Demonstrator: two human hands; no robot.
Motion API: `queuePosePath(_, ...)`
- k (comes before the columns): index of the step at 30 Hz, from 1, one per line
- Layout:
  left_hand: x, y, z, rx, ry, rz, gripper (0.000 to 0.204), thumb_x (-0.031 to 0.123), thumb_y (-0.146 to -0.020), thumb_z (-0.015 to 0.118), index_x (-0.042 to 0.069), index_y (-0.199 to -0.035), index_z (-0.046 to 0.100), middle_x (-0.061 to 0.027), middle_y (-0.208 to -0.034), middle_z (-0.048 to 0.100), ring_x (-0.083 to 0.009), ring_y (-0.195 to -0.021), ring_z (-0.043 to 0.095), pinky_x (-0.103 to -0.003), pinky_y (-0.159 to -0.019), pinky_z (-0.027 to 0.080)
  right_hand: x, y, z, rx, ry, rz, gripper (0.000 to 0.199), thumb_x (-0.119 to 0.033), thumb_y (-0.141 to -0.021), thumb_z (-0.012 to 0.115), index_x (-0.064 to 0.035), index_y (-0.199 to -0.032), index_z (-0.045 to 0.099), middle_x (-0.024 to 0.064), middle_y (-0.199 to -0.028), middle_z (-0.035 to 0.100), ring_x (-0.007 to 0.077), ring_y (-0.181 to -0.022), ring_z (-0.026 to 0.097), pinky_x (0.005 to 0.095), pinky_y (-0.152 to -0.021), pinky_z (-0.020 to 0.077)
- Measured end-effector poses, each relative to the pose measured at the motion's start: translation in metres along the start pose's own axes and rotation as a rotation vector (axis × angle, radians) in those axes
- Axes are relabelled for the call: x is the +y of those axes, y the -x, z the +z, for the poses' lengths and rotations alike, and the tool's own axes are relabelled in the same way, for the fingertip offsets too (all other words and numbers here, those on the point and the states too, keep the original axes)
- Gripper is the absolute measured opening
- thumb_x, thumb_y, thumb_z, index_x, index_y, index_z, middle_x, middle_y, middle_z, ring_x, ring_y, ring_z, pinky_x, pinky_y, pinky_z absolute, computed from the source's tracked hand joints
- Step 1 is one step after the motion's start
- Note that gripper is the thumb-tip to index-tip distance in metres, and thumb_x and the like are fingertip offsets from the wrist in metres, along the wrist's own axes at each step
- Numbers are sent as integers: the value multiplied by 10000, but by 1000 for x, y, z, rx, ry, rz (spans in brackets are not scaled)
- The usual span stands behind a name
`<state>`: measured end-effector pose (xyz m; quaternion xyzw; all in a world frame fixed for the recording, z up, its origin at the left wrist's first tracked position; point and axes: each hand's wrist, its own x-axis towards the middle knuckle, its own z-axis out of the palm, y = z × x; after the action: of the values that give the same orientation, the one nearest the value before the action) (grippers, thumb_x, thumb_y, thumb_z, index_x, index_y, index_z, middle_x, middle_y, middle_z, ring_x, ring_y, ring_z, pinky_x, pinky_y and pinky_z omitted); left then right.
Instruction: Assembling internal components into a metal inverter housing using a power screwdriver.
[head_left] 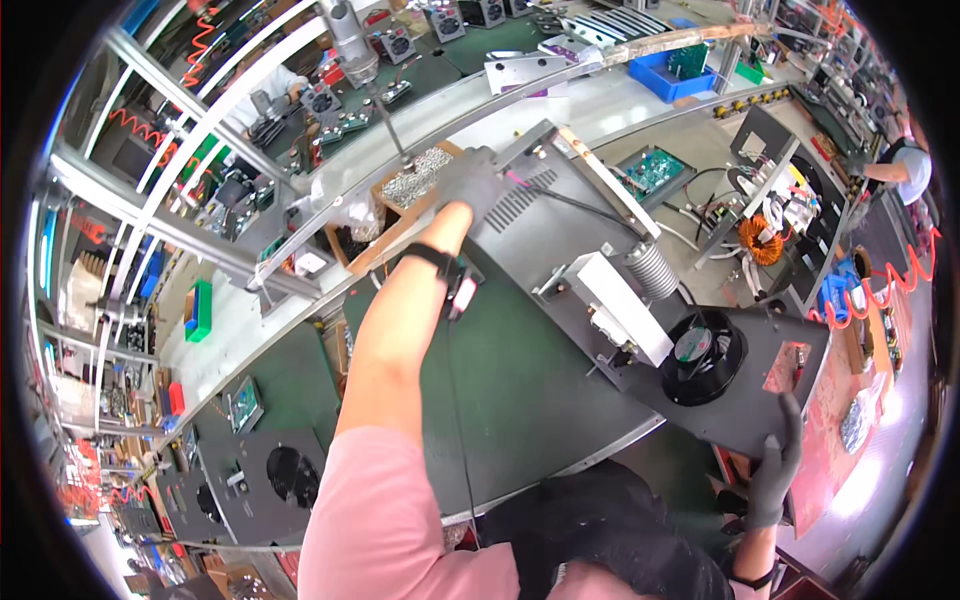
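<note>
My left hand (470,187), in a grey glove, reaches forward to the far left corner of a dark grey metal panel (530,255), beside a box of small metal screws (418,178). Motion smears its fingers, so its hold is unclear. The panel carries slots, a white block (620,310), a ribbed coil-like cylinder (652,270) and a black round fan (703,355). At its near right corner is my gloved right hand (775,475), with a finger stretched along the top and others below the edge.
A screwdriver (390,130) hangs above the screw box. To the right stands an open chassis with a copper coil (760,240), beside a green circuit board (650,172). Another person (905,170) works at far right. More panels with fans (293,475) lie at left.
</note>
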<state>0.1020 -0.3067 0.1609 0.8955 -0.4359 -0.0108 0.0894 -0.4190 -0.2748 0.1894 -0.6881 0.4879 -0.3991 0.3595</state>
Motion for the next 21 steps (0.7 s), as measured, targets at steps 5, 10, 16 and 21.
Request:
queuePosePath(5,-6,-62,69,-140,-24,19,453,403,-820,572,102,-1158,571,-153,-1155,569,-310,-1013,601,-394,-858,482,-31,12,29,-62,226,71,322,-49,-828,465,37,-1137,485,143,-1107,503,237,-1039,490,353,-945,359)
queuePosePath(10,-25,-40,109,-257,99,-120,445,355,-844,515,112,-1216,542,-175,-1236,501,-316,-1135,513,-438,-922,424,-67,-22,58,-304,397,-189,431,-212,-830,595,-13,-1195,480,146,-1030,552,262,-913,537,361,-806,421)
queuePosePath(16,-20,156,147,237,249,125,454,285,-823,528,94,-1234,495,-158,-1073,494,-313,-1070,461,-466,-902,371,-146,-75,38,-630,856,-262,798,-281,-509,795,-62,-1226,519,170,-1010,575,341,-914,537,426,-775,411)
queuePosePath(21,-21,358,143,-193,89,-38,690,408,-765,622,106,-1331,369,-160,-1320,373,-317,-1277,306,-503,-1049,221,-137,-95,64,-809,942,-1168,351,-297,-571,721,-87,-833,622,123,-873,567,303,-865,549,446,-831,409)
